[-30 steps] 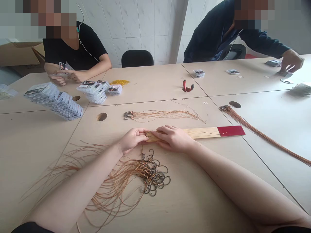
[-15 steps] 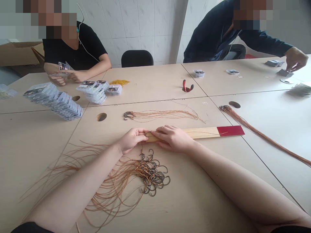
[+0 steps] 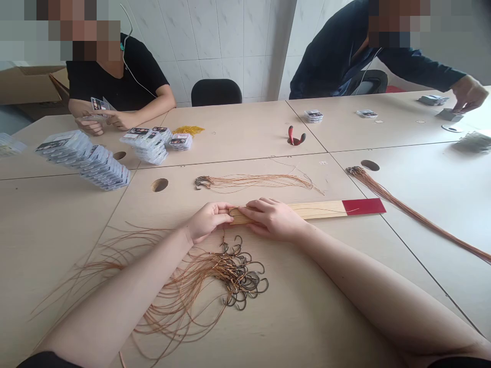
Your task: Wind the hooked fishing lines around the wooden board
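Our left hand (image 3: 207, 221) and right hand (image 3: 273, 220) grip a long pale wooden board with a red end (image 3: 314, 208); dark curved metal fishhooks on brown lines (image 3: 240, 276) lie just below them.

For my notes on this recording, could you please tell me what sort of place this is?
Probably a small fishing-tackle packing workshop: hooks on brown lines lie on joined tables, and stacks of packets stand beside a seated co-worker.

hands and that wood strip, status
Left hand and right hand both gripping wooden strip. Fishhooks on brown line piled just below left hand, line running under left forearm.
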Demonstrator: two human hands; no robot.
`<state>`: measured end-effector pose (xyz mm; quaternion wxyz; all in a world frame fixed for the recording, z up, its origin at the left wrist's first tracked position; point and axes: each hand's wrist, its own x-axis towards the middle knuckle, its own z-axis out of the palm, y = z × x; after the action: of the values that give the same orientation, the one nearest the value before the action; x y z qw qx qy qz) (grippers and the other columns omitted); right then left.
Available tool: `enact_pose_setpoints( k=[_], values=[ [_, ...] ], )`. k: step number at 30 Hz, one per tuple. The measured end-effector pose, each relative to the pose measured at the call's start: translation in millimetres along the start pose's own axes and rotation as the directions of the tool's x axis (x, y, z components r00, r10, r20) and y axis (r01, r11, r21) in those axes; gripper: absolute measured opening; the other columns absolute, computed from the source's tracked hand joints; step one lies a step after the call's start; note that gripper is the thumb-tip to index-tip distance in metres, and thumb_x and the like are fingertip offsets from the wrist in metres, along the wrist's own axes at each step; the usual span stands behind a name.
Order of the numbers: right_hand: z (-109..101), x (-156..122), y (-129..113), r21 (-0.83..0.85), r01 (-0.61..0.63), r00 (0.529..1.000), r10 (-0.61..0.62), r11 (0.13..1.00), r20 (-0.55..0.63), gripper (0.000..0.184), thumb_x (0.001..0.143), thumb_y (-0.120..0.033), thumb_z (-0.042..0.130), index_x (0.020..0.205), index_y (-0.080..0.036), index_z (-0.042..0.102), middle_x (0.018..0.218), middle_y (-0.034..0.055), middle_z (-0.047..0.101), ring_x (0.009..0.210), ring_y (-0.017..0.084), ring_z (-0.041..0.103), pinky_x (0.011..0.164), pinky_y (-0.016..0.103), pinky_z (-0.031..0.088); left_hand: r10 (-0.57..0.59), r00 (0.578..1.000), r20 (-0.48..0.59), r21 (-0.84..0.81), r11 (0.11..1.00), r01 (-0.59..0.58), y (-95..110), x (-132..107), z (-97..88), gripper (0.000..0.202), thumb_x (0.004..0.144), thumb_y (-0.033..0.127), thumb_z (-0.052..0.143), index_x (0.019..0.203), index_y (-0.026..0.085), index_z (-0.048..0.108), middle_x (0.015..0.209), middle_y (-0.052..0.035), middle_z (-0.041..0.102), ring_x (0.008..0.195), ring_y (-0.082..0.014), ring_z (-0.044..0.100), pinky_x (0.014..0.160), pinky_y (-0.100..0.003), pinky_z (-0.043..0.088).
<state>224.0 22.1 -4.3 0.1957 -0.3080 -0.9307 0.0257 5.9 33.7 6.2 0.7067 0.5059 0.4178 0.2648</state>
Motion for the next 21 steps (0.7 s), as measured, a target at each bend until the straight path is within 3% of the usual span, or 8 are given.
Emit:
enact_pose_setpoints(
  k=[21],
  values=[
    [-1.2, -0.8, -0.6, 0.015, -0.007, 1.0, 0.008, 1.0, -0.017, 0.042, 0.087, -0.032, 0.042, 0.128, -0.022, 0.042, 0.109, 0.0082, 0.055, 0.093, 0.019, 0.051, 0.08, 0.035, 0.046, -0.005, 1.0, -0.014, -0.003, 1.0, 0.005, -0.9, 0.4, -0.5, 0.037, 0.069, 0.01, 0.061, 0.106, 0.014, 0.062, 0.083, -0.0039, 0.066, 0.071, -0.0098, 0.054, 0.075, -0.025, 0.041]
  ],
)
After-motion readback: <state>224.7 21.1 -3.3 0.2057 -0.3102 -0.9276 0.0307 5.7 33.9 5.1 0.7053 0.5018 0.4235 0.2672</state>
